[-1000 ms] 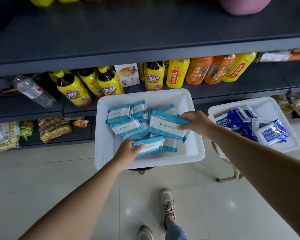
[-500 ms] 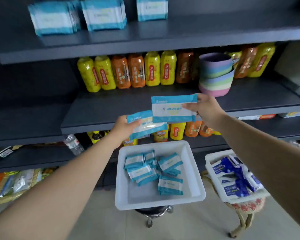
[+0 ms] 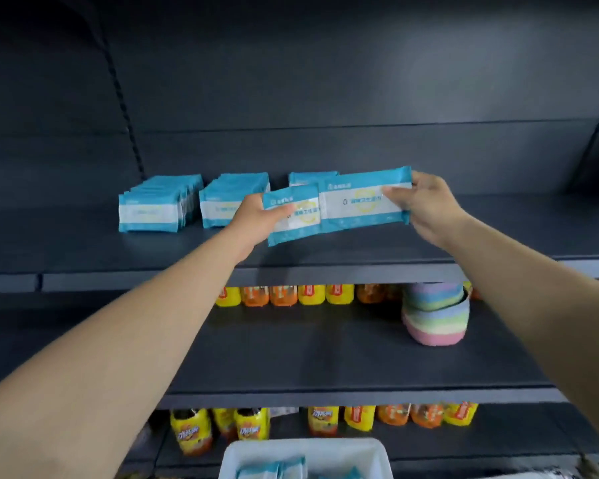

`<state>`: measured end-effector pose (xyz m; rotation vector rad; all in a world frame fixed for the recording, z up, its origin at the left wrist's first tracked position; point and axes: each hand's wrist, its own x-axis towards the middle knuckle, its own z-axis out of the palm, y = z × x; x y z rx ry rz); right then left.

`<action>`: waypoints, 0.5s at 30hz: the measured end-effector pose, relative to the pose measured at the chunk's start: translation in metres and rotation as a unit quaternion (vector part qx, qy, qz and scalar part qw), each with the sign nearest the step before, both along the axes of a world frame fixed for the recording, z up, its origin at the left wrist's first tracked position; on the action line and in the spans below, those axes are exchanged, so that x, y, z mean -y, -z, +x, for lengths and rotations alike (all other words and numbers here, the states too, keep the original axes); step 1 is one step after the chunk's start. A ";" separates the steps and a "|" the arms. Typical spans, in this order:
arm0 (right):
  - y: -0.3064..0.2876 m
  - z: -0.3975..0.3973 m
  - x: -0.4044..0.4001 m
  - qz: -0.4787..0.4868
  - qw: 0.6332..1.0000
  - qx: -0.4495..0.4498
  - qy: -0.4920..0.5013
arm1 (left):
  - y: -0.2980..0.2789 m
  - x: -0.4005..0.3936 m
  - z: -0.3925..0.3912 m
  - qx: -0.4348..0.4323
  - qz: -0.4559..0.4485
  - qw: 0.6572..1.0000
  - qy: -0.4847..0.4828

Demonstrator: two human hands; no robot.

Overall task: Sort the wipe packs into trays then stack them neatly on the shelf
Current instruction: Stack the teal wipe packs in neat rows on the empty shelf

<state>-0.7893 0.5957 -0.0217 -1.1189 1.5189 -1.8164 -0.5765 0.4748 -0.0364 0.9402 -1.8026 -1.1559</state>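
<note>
Fingers [image 3: 284,211] of the left hand [image 3: 256,216] pinch the left end of one teal-and-white wipe pack [image 3: 296,216], thumb lying across its front; the fingers of the right hand [image 3: 429,205] grip the right end of a second, longer-looking pack [image 3: 363,202]. Both hands are closed on their packs, which overlap slightly at the middle and hang just above the front part of the upper shelf [image 3: 325,250], not yet resting on it.

From the single head view, the change is plain. A second ago both hands were down in the white tray [image 3: 305,454], each taking hold of a pack; half a second ago the packs were at the height of the bottle shelf; now they are at the upper shelf and the tray has dropped to the bottom edge of the view, with several packs left in it. The camera has tilted up with the reach.

Behind the held packs stand two full rows [image 3: 159,205] [image 3: 232,198] of the same packs on edge, and a third, shorter row [image 3: 312,178] shows just above them. That third row looks like the destination, so I judge this to be the stacking stage, with the placing next. The packs are soft and blurred by motion, so their exact tilt cannot be told.

Below, orange and yellow drink bottles [image 3: 284,294] line the middle shelf beside a stack of pastel bowls [image 3: 434,312].
</note>
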 end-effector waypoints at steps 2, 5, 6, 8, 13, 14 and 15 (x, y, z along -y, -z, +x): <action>-0.006 -0.021 0.020 -0.003 1.000 -0.003 -0.006 | -0.007 0.020 -0.019 -0.012 0.009 1.000 -0.010; -0.003 -0.055 0.050 0.003 1.000 -0.009 0.000 | -0.006 0.051 -0.050 -0.034 0.022 0.999 -0.030; 0.002 -0.067 0.059 0.005 1.000 -0.007 0.008 | -0.004 0.060 -0.059 -0.038 0.025 0.998 -0.036; 0.016 -0.087 0.076 0.016 1.000 0.004 0.025 | 0.004 0.075 -0.077 -0.038 0.035 0.998 -0.041; 0.053 -0.118 0.109 0.026 0.998 0.051 0.036 | 0.028 0.116 -0.114 -0.029 0.065 0.996 -0.053; 0.059 -0.122 0.113 0.026 0.997 0.061 0.038 | 0.031 0.123 -0.119 -0.029 0.067 0.996 -0.050; 0.063 -0.127 0.116 0.025 0.996 0.072 0.039 | 0.034 0.129 -0.124 -0.027 0.066 0.996 -0.047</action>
